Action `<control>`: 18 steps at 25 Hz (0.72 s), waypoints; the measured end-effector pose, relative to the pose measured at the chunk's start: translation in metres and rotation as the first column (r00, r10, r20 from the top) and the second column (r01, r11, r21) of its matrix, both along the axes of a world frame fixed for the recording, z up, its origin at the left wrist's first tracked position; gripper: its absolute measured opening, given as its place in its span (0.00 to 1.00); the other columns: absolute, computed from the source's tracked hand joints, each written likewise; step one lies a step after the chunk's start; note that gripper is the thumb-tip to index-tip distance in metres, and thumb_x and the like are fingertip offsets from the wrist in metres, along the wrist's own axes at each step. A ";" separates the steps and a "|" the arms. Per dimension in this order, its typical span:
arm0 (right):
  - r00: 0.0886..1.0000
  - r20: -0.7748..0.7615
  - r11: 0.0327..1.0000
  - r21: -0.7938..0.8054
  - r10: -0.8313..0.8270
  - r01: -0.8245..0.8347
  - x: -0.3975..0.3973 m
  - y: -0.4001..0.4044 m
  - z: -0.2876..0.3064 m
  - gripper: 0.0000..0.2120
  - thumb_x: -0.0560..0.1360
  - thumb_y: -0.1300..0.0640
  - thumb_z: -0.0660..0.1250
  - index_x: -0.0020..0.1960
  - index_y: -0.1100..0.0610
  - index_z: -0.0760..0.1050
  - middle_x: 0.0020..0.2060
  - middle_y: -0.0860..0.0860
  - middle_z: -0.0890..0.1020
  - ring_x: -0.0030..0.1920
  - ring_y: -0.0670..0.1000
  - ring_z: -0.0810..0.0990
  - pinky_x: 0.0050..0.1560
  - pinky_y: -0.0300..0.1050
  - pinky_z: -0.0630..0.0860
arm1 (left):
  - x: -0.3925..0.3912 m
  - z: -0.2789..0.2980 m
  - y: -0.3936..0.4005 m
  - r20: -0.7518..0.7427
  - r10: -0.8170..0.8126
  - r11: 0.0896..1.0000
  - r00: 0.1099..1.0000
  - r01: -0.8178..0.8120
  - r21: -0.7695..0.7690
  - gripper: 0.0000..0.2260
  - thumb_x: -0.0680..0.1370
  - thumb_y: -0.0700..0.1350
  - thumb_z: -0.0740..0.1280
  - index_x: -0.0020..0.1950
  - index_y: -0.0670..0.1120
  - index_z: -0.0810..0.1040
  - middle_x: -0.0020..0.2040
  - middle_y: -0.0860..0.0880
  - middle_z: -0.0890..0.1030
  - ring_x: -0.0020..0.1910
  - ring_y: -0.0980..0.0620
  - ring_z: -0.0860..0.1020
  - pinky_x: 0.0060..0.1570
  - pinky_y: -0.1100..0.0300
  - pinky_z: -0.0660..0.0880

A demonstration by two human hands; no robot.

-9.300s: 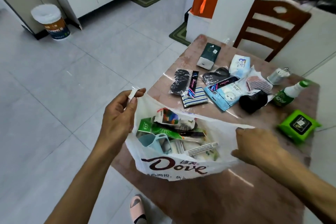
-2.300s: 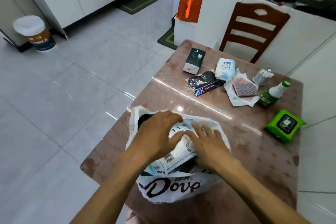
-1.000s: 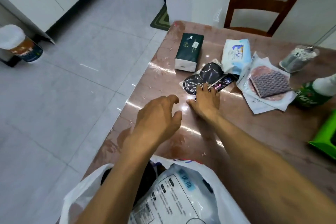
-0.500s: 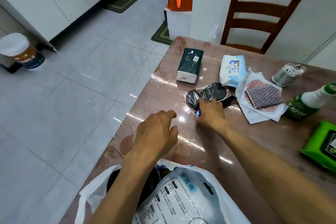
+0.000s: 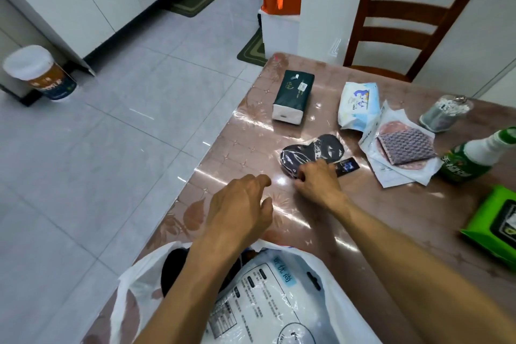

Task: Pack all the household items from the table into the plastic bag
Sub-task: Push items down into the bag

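The white plastic bag (image 5: 134,285) lies open at the table's near edge, with a pale printed packet (image 5: 265,304) and a dark item inside. My right hand (image 5: 318,184) pinches the near end of a clear packet of black insoles (image 5: 315,148), which still lies on the table. My left hand (image 5: 240,209) hovers above the table just left of it, fingers loosely bent and holding nothing. Further back lie a dark green tissue pack (image 5: 293,92), a white and blue wipes pack (image 5: 358,103) and a scouring pad packet (image 5: 402,148).
On the brown table (image 5: 391,218), at the right, are a jar of cotton swabs (image 5: 444,112), a green spray bottle (image 5: 472,156) and a bright green wipes pack (image 5: 497,223). A wooden chair (image 5: 413,14) is behind the table. A bin (image 5: 39,72) is on the floor at the left.
Both hands left the bag and reached forward. My right hand went from lying flat on the insole packet to pinching its near end and bunching it toward me.
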State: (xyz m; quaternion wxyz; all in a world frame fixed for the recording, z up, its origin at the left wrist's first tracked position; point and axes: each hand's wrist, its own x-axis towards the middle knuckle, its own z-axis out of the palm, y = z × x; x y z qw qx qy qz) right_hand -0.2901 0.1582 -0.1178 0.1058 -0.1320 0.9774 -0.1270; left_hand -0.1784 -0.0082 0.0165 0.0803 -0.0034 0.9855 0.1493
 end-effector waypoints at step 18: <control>0.977 -0.211 0.645 -0.748 -0.010 -0.155 0.262 -0.039 0.216 0.19 0.77 0.68 0.66 0.58 0.46 0.81 0.50 0.45 0.86 0.51 0.46 0.83 0.48 0.49 0.81 | 0.182 0.087 -0.073 -0.306 0.373 0.893 0.876 -0.250 0.374 0.24 0.71 0.49 0.74 0.66 0.51 0.72 0.60 0.50 0.76 0.56 0.49 0.74 0.53 0.53 0.74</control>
